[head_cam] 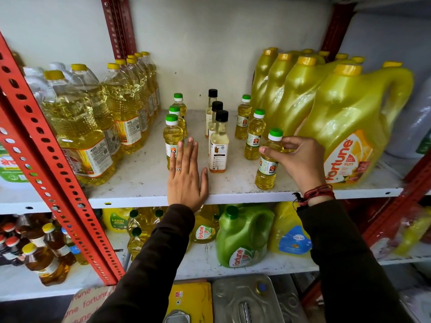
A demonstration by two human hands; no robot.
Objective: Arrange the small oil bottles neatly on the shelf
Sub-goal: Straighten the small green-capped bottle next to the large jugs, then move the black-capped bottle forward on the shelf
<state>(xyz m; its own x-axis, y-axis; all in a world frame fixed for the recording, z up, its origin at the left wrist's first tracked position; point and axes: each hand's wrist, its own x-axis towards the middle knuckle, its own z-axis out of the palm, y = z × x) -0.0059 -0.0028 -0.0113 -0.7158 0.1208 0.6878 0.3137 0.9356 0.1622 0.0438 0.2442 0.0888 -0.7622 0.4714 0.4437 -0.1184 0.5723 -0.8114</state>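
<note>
Head view shows your right hand (296, 159) closed around the neck of a small green-capped oil bottle (268, 159), fingers pinching just under the cap; the bottle stands upright near the front edge of the white shelf (233, 198). Beyond that hand, two more green-capped bottles (254, 135) stand in a line toward the back wall. Your left hand (186, 176) lies flat and open on the shelf, holding nothing, its fingertips touching the front bottle of another green-capped row (173, 134). Between your hands stands a row of three black-capped bottles (218, 145). Left of your left hand are large clear oil bottles (77, 127); right of your right hand are big yellow jugs (349, 127), the nearest marked "fortune". The shelf surface is scuffed and dusty, framed by red perforated uprights (46, 159). Below your wrists, a lower shelf holds a green jug (242, 236) and more bottles, partly hidden by your dark sleeves (149, 264). Small labels are too blurred to read.
</note>
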